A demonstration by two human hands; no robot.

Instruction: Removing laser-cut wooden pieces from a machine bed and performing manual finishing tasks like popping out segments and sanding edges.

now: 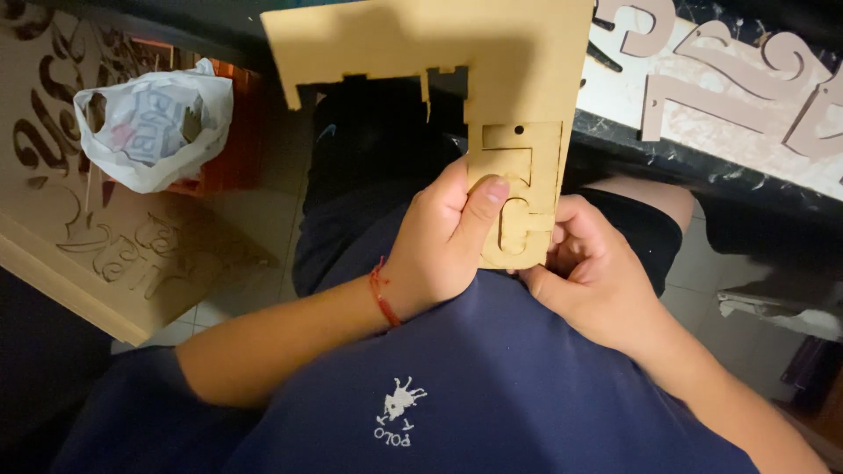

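Observation:
I hold a thin tan fibreboard sheet [439, 48] upright over my lap, with laser-cut outlines in its lower strip [518, 167]. My left hand [443, 241] grips that strip from the left, thumb pressed on its face beside a cut curved shape. My right hand [588, 272] holds the strip's lower right edge, fingers curled behind it. A red string bracelet [383, 294] circles my left wrist. My navy shirt fills the foreground.
A white plastic bag [154, 118] lies at upper left on an orange-brown box. A large board [97, 254] with cut-out lettering leans at the left. Loose cut letters [738, 79] rest on a dark-edged surface at upper right. Pale floor tiles show below.

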